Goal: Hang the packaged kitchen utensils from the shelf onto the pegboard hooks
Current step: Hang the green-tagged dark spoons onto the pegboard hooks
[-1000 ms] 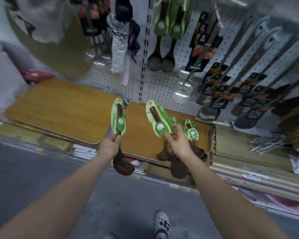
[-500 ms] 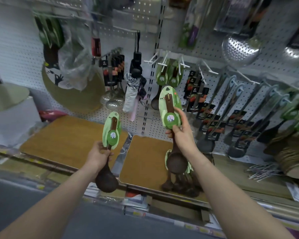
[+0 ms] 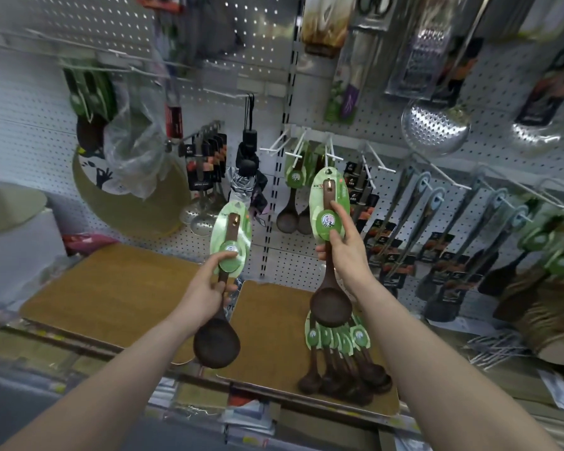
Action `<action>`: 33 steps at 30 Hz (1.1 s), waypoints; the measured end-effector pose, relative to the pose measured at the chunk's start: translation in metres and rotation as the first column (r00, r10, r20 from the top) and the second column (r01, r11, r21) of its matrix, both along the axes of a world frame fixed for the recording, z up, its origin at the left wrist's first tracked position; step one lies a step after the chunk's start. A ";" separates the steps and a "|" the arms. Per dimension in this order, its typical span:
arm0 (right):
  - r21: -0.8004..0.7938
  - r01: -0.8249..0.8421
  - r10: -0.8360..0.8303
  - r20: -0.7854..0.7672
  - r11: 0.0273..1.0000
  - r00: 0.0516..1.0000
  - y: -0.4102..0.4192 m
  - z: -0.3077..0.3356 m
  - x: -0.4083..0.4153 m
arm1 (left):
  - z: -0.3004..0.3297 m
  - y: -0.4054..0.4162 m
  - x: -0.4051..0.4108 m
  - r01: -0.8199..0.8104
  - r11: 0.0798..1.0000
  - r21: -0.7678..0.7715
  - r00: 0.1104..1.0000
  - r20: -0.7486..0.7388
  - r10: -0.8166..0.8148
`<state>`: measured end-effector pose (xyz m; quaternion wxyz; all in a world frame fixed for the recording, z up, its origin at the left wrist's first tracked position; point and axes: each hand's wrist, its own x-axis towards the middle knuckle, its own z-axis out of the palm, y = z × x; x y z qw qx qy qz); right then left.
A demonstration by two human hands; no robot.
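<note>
A few wooden spoons (image 3: 296, 196) already hung on the far white hooks (image 3: 331, 154). The right hand (image 3: 341, 252) gripped one spoon (image 3: 329, 229) just below them. The left hand (image 3: 205, 294) gripped another spoon (image 3: 223, 288), lower down. A pile of spoons (image 3: 339, 356) waited on the near shelf (image 3: 274, 320).

**Shelf: surface and load**

The shelf (image 3: 118, 288) is faced with two wood-grain boards side by side, a narrow gap between them. A fanned pile of spoons (image 3: 339, 362), dark wood on green cards, lies on the right board (image 3: 267, 336) near its front edge, bowls toward the front. At the far left of the shelf stands a white box (image 3: 17, 255); a red packet (image 3: 85, 239) lies just beside it, at the rear of the left board. Loose white hooks (image 3: 495, 348) lie in a heap at the right end.
</note>
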<state>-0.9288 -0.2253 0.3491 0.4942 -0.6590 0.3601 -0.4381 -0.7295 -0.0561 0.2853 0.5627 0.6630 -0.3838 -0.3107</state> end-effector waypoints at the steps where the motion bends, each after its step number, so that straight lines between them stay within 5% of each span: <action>1: 0.002 0.003 -0.003 -0.011 1.000 1.000 -0.003 0.001 0.002 | 0.002 -0.004 -0.001 0.006 1.000 -0.008 1.000 -0.006 -0.006; 15: 0.073 0.047 -0.044 -0.041 0.996 0.998 -0.053 -0.005 0.046 | 0.023 -0.061 -0.004 0.068 0.988 -0.137 0.994 0.093 -0.056; 24: 0.061 0.224 -0.209 -0.191 0.973 0.959 -0.131 -0.003 0.091 | 0.026 -0.105 0.003 0.081 0.989 -0.123 0.988 0.141 -0.064; 33: 0.129 0.315 -0.290 -0.183 0.940 0.939 -0.178 -0.006 0.115 | 0.013 -0.125 0.007 0.078 0.992 -0.101 0.984 0.167 -0.060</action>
